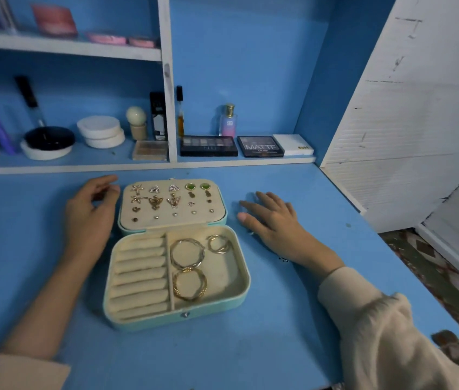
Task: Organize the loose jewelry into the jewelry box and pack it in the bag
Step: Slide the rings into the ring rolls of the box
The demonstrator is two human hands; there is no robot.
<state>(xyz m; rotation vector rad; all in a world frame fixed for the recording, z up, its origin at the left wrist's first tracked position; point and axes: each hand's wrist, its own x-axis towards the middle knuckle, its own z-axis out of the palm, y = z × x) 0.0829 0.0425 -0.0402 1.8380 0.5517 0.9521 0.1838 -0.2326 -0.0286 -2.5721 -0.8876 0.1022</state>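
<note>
A mint-green jewelry box lies open in the middle of the blue desk. Its raised lid panel carries several pairs of stud earrings. The right tray holds two large gold hoops and a smaller hoop pair; the ring rolls on the left are bare. My left hand hovers beside the lid's left edge, fingers loosely curled, holding nothing. My right hand lies flat on the desk right of the box. Small jewelry pieces peek from under its palm. No bag is in view.
Shelves behind the desk hold makeup palettes, a perfume bottle, a white box, round compacts and a black dish. A white wall panel borders the desk on the right, and patterned flooring lies beyond the desk's edge.
</note>
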